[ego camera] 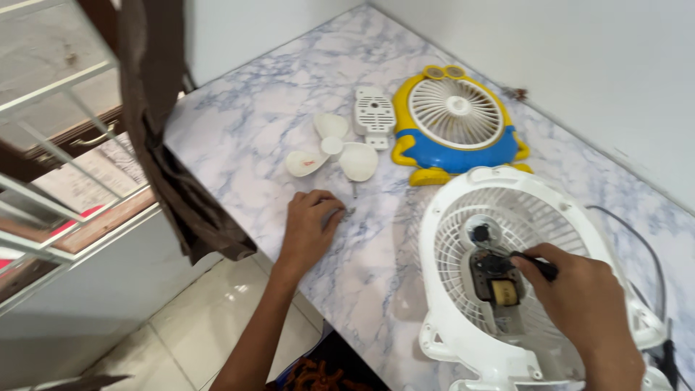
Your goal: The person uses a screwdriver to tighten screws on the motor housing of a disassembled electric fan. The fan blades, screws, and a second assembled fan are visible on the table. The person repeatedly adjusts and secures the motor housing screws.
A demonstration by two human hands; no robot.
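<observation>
Closest to the viewer, the right hand is curling its fingers tightly together around the black handle of a slim tool, its tip pressing toward the small dark motor block with its yellowish coil. That motor is sitting in the middle of the round white plastic fan housing, whose ribbed grille is lying flat on the blue-veined marble-patterned tabletop. A thin grey cable is trailing off behind the housing. Further left, the left hand is resting knuckles-up on the glossy surface, its fingers bent inward and bunched, the fingertips touching something small and dark that is too tiny to make out. Just beyond it, the cream three-bladed plastic propeller is lying loose, beside a white perforated plastic cover plate and a yellow-and-blue cartoon-shaped fan with a white slatted front.
</observation>
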